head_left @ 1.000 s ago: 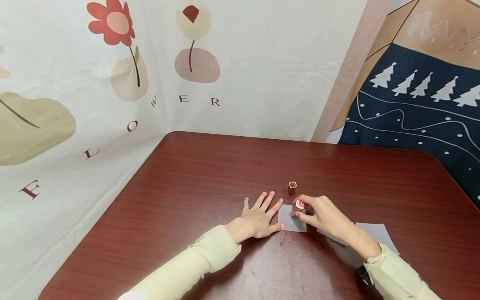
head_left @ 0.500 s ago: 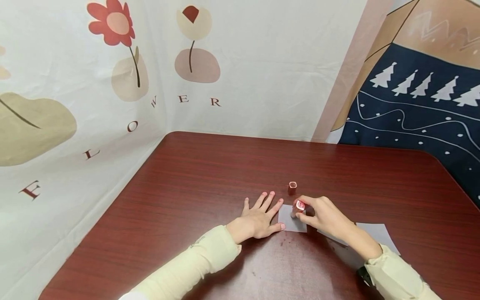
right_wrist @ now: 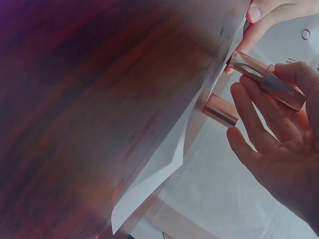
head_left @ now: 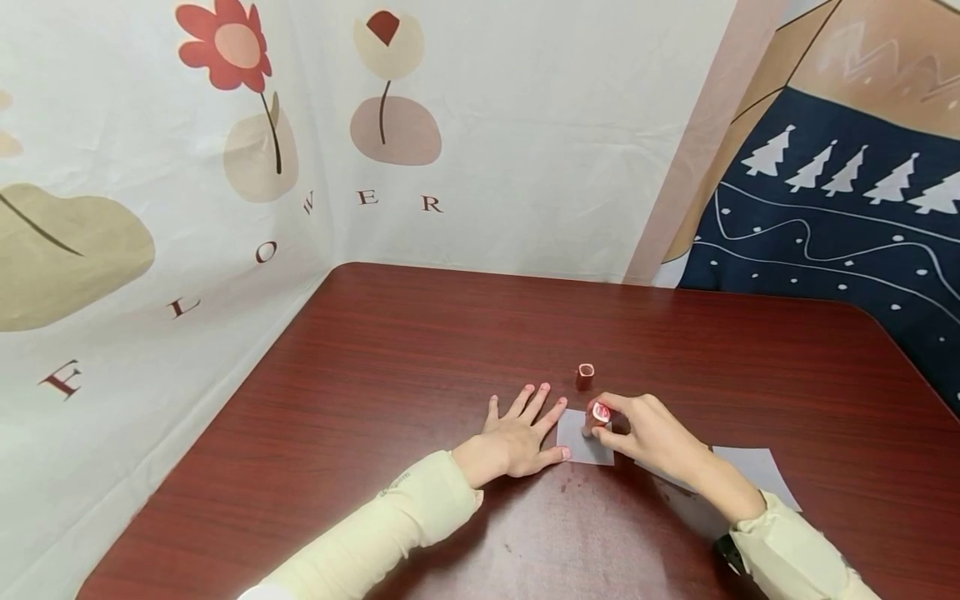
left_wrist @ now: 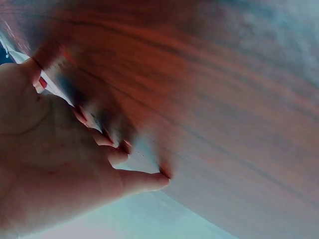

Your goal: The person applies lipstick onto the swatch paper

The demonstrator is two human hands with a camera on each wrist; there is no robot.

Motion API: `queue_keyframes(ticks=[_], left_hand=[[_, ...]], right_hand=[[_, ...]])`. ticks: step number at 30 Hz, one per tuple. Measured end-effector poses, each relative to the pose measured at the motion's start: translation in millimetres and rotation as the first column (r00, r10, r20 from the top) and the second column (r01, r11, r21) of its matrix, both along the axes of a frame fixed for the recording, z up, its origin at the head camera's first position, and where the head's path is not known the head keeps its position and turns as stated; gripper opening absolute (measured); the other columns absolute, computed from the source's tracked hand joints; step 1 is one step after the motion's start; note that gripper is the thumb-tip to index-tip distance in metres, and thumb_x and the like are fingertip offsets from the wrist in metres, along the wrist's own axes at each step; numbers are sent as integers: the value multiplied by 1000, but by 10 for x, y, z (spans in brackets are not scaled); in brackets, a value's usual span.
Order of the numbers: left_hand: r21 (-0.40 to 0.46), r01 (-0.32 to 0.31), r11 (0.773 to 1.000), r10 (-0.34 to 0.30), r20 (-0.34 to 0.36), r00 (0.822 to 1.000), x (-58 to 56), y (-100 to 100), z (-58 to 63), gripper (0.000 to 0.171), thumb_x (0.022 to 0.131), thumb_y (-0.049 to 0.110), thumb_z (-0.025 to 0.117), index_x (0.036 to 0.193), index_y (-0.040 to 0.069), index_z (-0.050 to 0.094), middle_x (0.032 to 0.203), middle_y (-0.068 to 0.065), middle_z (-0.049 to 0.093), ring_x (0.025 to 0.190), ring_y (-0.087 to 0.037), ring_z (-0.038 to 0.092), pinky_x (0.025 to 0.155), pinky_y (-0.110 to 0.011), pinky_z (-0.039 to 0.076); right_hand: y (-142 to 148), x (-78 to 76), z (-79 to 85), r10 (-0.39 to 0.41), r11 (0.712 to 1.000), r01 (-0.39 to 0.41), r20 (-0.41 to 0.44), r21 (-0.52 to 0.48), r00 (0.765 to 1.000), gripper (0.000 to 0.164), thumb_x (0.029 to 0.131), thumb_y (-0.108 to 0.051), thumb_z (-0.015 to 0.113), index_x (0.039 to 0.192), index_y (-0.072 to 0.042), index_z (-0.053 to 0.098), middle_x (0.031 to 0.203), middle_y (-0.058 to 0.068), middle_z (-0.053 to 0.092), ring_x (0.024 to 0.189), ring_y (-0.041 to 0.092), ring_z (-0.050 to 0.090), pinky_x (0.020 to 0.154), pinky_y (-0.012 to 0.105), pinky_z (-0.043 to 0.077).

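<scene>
Between thumb and fingers, my right hand pinches a lipstick upside down over a small pale sheet of paper. The right wrist view shows the lipstick's gold neck pointing down at the paper; its tip is hard to make out there. Flat on the table with fingers spread, my left hand touches the left edge of that sheet with its thumb and index finger. Just beyond the paper, the lipstick's cap stands upright with its opening up. The left wrist view shows mostly the left palm.
Another pale sheet of paper lies partly under the right forearm. Reddish smudges mark the brown table in front of the small sheet. Printed cloth hangings rise behind and to the left of the table.
</scene>
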State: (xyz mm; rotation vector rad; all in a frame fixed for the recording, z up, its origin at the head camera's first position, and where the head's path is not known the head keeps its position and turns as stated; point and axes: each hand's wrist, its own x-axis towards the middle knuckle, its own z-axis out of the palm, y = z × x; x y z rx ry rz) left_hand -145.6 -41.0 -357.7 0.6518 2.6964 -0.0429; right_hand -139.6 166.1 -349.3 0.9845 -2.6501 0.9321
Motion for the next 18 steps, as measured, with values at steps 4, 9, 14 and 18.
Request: queue_keyframes(ticks=[4,9,14,18], left_hand=[[4,0,1000,0,0,1000,0,0,-1,69,91,65,30,150,36,8,156,6,0,141,-14,-1,106,-57,12],[11,-4,1000,4,1,1000,1,-4,-8,69,91,65,31,150,36,8,156,6,0,141,-14,-1,106,-57,11],[7,-1,1000,1,-4,1000,-4,-4,-16,70,90,66,30,150,36,8,156,6,0,141,-14,-2,106,-57,12],[3,-1,1000,1,-6,1000,-8,-3,-18,70,90,66,30,150,36,8,156,6,0,141,-14,-1,106,-57,12]], right_hand=[[-6,6,3,1,1000,-1,14,6,1000,16,78,-5,72,86,-15,62,68,-17,53,53,3,41,48,18,35],[-11,9,5,4,1000,-4,35,10,999,16,79,-5,71,85,-16,61,69,-17,53,53,3,41,49,19,36],[-8,12,10,9,1000,-10,51,12,999,17,79,-5,71,86,-17,61,69,-16,53,53,3,40,49,19,36],[-8,14,12,14,1000,-14,49,12,999,16,79,-5,71,86,-16,61,70,-16,54,54,3,41,50,19,36]])
